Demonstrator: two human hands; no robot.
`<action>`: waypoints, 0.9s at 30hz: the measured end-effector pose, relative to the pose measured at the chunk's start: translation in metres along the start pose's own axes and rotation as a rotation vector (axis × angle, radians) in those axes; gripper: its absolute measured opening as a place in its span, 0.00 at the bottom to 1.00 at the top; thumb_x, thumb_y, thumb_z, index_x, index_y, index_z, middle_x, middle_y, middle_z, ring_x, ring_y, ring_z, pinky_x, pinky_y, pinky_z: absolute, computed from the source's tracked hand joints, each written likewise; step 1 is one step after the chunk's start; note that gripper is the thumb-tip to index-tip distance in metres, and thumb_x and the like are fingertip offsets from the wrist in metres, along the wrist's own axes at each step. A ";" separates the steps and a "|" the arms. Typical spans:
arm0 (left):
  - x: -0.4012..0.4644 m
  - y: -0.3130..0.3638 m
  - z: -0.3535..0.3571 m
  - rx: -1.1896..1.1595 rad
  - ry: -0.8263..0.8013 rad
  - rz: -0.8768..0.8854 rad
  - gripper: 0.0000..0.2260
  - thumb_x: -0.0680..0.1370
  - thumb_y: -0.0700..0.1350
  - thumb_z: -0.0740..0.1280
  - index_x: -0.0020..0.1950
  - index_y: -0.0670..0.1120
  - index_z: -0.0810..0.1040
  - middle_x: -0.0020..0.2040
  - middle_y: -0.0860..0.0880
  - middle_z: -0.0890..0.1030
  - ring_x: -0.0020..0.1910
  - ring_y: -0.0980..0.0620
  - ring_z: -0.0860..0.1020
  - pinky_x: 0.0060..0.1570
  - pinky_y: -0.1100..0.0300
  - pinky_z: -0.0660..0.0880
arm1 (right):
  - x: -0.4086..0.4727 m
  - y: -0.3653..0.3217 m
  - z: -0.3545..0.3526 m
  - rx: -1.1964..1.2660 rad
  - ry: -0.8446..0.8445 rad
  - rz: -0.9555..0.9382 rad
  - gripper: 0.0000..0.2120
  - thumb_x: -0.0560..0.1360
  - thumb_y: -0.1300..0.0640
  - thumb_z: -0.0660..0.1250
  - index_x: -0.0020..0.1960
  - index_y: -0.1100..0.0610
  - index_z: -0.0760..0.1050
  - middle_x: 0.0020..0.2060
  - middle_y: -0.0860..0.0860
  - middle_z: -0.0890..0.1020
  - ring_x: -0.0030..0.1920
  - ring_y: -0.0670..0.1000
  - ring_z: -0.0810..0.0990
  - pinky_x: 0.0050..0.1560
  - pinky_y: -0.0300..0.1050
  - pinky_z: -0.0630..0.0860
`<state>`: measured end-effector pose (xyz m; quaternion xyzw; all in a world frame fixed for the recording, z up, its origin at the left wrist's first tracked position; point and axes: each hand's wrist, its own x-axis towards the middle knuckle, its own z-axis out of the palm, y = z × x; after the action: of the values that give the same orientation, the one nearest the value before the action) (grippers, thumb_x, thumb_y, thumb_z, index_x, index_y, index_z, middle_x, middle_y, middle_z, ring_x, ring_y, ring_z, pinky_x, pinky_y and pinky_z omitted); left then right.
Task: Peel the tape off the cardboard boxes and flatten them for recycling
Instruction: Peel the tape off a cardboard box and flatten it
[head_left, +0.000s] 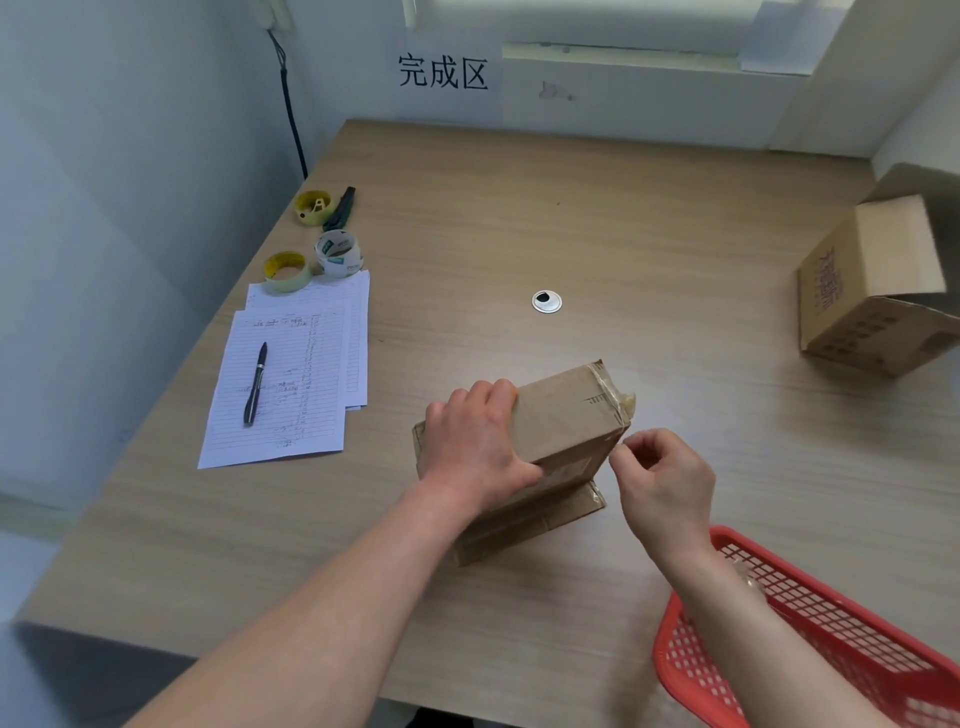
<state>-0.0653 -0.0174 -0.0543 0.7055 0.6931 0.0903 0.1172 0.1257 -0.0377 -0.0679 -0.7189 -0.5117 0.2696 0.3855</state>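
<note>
At the wooden table, your left hand clamps the top of a small cardboard box (stood on edge, mid-table), while your right hand pinches clear tape at its right corner, beside a red basket.

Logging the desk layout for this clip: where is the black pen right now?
In the head view, the black pen lies on the lined white paper sheets at the wooden table's left side, nearer than the tape rolls.

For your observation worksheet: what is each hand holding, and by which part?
Left hand grips the box by its top left edge. Right hand pinches tape at the box's right corner.
</note>
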 end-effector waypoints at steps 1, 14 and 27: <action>0.000 0.000 0.000 -0.001 -0.001 -0.002 0.30 0.62 0.62 0.74 0.59 0.54 0.68 0.55 0.54 0.74 0.54 0.48 0.73 0.53 0.51 0.69 | 0.000 -0.003 0.001 0.034 0.018 0.018 0.09 0.72 0.64 0.70 0.35 0.55 0.77 0.31 0.49 0.80 0.34 0.48 0.77 0.33 0.32 0.69; 0.001 0.000 -0.001 -0.013 -0.002 0.000 0.30 0.62 0.62 0.74 0.58 0.55 0.68 0.54 0.54 0.74 0.53 0.49 0.73 0.53 0.51 0.69 | 0.014 -0.007 0.009 -0.127 -0.007 -0.045 0.11 0.74 0.61 0.67 0.33 0.57 0.70 0.28 0.50 0.74 0.32 0.51 0.72 0.32 0.45 0.64; 0.000 0.000 -0.001 -0.014 -0.010 0.004 0.30 0.62 0.62 0.73 0.59 0.55 0.68 0.54 0.54 0.74 0.54 0.48 0.73 0.53 0.51 0.68 | 0.007 -0.001 0.002 0.009 -0.040 -0.012 0.11 0.71 0.63 0.72 0.33 0.51 0.77 0.29 0.46 0.80 0.33 0.43 0.77 0.33 0.30 0.67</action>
<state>-0.0655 -0.0172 -0.0529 0.7063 0.6906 0.0922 0.1255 0.1256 -0.0305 -0.0681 -0.7087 -0.5221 0.2839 0.3801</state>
